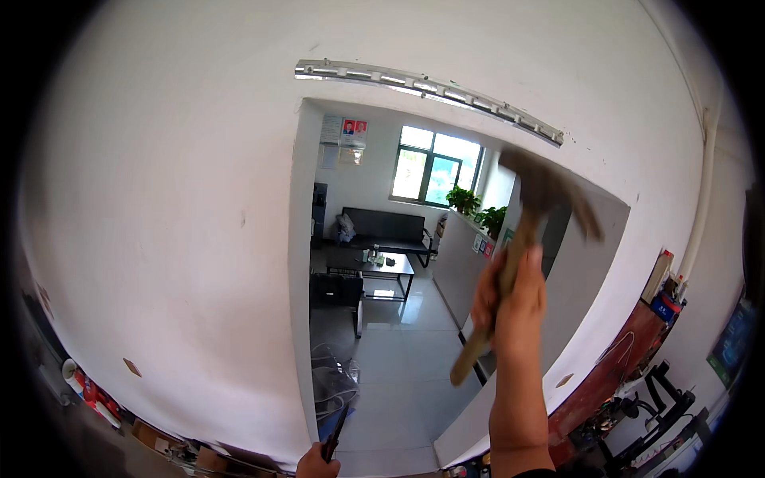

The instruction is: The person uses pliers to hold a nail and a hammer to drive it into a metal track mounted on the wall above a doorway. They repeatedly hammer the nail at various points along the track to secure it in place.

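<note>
My right hand (519,307) is raised in front of the doorway, its fingers wrapped round the wooden handle of a claw hammer (527,225). The hammer's dark head, slightly blurred, points up below the right end of a metal rail (426,86). That slotted, silvery rail runs along the wall above the door opening. Low at the bottom edge, my left hand (317,464) is closed round a slim dark tool (337,432) that points upward; its exact kind is unclear. Much of the left hand lies outside the picture.
Through the doorway stand a black sofa (388,229), a low table (390,265) and potted plants (462,199) on a partition (458,247). Clear plastic sheeting (331,382) lies by the left jamb. On the right are a red board (602,374) and black equipment (657,406).
</note>
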Demonstrator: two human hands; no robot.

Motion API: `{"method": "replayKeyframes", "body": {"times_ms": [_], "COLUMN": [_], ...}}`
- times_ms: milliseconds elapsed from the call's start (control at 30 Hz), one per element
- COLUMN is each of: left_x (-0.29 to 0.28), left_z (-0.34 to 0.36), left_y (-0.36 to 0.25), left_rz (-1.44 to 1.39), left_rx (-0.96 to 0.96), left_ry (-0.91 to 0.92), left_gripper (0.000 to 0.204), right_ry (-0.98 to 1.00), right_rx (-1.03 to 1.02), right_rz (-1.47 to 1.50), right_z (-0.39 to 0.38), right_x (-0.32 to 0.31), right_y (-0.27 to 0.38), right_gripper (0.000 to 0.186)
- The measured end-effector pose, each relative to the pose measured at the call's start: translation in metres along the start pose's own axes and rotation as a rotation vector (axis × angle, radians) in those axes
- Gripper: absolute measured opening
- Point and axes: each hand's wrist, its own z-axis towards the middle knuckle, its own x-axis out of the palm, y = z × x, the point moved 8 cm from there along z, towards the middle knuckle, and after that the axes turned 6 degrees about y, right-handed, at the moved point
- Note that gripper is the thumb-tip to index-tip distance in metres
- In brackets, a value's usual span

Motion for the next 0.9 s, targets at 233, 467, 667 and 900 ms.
{"method": "replayKeyframes", "body": {"times_ms": [233,467,667,900], "left_x": [0.009,0.051,0.079,-0.050], "left_z": [0.009,-0.005,-0.006,0.081], "left_y": [-0.062,-0.196,-0.226,-0.262], "left_rz": [-0.060,0.016,0.106,0.043], "left_rx": [0.111,0.308,0.351,0.493], "left_ry": [0.090,0.303,0.303,0.060], "left_gripper": [0.037,0.039,0.038,0.058], "right_ry": [0.032,-0.154,-0.258,-0.402], "right_rx": [0.534,0.578,0.550,0.599], "right_rz": [0.074,-0.149,-0.279,0.011], "right_z": [-0.195,-0.268,-0.294,-0.318], "right_x": [-0.057,-0.071,-0.110,-0.143], "right_y": [-0.170,-0.225,-0.260,-0.231], "right_gripper": [0.041,0.025,0.019,0.014]}}
